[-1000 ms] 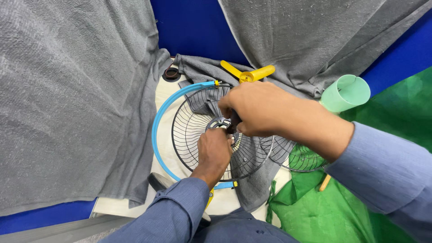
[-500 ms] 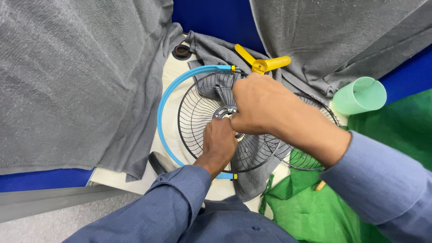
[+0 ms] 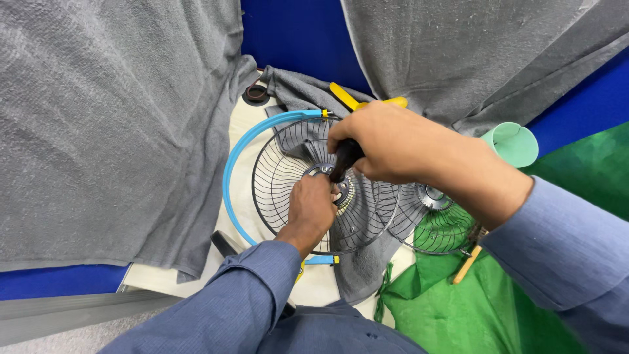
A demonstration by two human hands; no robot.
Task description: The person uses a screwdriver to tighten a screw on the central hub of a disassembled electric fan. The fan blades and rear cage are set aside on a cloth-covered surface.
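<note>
Under both hands: wire fan guard [image 3: 288, 190]. Right hand [image 3: 393, 144] fisted round black screwdriver handle [image 3: 344, 157]; left hand [image 3: 313, 208] curled, fingertips pressing hub.

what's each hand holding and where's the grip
The right hand grips a black tool handle by its upper end. The left hand rests on the hub of the wire fan guard; its grip is hidden.

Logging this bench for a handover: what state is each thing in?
Left hand: pressed on the grille hub.
Right hand: closed on the black tool handle.
Wire fan grille: flat, inside the blue ring.
Second grille: flat, partly hidden.
Green cup: tipped sideways.
</note>
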